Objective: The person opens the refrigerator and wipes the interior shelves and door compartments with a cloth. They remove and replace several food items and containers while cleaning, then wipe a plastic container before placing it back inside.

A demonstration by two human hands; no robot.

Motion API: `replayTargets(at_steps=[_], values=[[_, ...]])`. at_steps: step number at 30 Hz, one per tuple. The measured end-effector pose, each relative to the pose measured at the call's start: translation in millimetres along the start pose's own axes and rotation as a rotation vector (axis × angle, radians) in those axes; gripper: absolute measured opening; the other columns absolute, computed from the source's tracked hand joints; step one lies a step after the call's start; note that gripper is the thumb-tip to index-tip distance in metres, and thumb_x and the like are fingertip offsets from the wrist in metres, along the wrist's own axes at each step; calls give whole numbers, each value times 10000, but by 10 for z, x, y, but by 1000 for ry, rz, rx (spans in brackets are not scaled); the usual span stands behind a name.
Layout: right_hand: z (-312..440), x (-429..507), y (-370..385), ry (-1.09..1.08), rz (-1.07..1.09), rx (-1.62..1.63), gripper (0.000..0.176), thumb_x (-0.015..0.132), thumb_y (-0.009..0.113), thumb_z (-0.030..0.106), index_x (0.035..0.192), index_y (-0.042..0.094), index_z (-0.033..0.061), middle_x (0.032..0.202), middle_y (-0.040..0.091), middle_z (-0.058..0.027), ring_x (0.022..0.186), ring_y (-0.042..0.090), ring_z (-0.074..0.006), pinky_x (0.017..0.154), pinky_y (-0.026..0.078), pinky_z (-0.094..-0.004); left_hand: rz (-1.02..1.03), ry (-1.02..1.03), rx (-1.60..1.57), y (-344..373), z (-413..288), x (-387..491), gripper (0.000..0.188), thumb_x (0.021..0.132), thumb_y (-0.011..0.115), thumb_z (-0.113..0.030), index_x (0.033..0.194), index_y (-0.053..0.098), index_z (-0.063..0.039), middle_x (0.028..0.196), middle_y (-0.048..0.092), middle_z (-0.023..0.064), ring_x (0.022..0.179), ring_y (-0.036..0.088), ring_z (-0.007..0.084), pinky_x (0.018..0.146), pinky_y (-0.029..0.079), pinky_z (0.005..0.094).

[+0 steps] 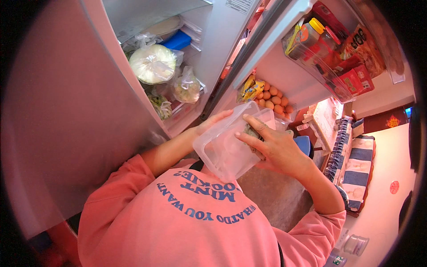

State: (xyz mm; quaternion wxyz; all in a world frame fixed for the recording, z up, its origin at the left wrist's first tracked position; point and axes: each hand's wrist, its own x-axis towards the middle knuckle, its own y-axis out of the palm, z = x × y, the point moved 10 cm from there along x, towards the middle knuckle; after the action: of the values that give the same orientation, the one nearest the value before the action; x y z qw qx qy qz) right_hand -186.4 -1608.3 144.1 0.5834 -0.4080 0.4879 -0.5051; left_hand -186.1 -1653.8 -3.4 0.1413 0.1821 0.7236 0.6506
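A translucent plastic container (222,152) is tilted in front of my chest. My left hand (215,120) holds it along its far left side, the fingers partly hidden behind the wall. My right hand (272,143) has a crumpled grey-green cloth (254,133) bunched under its fingers, against the container's right side. Two of its fingers are stretched out over the cloth. Just beyond the container, brown eggs (275,100) and a yellow packet (252,88) sit in a low bin of the open fridge door.
The open fridge at upper left holds a wrapped cabbage (153,63), a bagged vegetable (186,86) and a blue item (176,40). An upper door bin (317,68) carries jars and packets. Farther right are a table (322,123), a cushioned bench (357,170) and large clear bottles (356,245).
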Motion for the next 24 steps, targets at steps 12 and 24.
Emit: replayTargets(at_steps=[12, 24], values=[[215, 105, -14, -180, -2, -119, 935, 561, 861, 86, 1392, 502, 320, 1530, 365, -95, 1136, 615, -297, 776, 562, -371, 75, -1, -20, 27, 43, 54, 572, 1041, 381, -456, 1508, 355, -126, 1438, 494, 143, 1220, 581, 285, 1042, 476, 467], [135, 56, 202, -218, -134, -164, 801, 657, 782, 82, 1357, 540, 387, 1503, 396, -96, 1058, 622, -254, 715, 533, -361, 17, -31, -36, -178, 110, 70, 601, 1024, 412, -460, 1487, 374, -79, 1415, 506, 167, 1224, 576, 302, 1031, 483, 480]])
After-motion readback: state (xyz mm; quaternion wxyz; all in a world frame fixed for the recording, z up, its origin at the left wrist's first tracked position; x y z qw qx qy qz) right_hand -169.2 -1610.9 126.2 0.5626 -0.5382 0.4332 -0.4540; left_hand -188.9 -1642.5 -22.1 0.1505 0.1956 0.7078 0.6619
